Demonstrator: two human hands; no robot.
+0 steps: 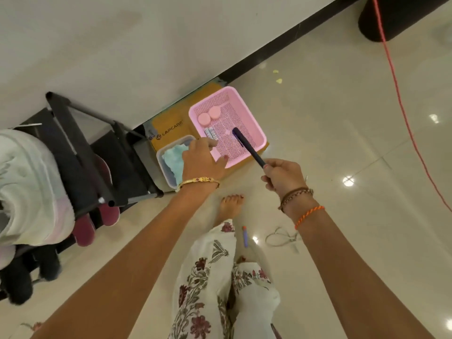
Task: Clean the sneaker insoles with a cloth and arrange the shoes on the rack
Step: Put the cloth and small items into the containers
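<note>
Two bare hands reach forward and down over a glossy tiled floor (342,143). The right hand (283,178) has its fingers curled round the near end of a dark, slender stick-like tool (248,146); the far end of that tool lies over the mesh bottom of a pink basket (256,128). The left hand (203,160) is extended over the near left edge of the basket, fingers loosely spread and nothing visibly held; whether the fingertips touch the basket cannot be told.

Inside the basket sit two round pink lids (209,116) side by side at the far left, with a small patterned item (210,133) just beside them. The basket rests on a brown cardboard box (168,128) set against the wall.

The cloth (175,159), light blue and crumpled, lies in a clear plastic tub (161,165) just left of the basket, partly hidden by the left hand.

The black shoe rack (97,148) stands at the left against the wall. Two maroon insoles (107,211) show at its lower level, their ends projecting toward the person. A white sneaker (27,187) sits on the rack at the far left edge of view, blurred.

On the floor near the person's bare foot (231,206) lie a small purple pen-like item (245,237) and a white cord (281,237). A red cable (401,104) runs across the floor at right.
</note>
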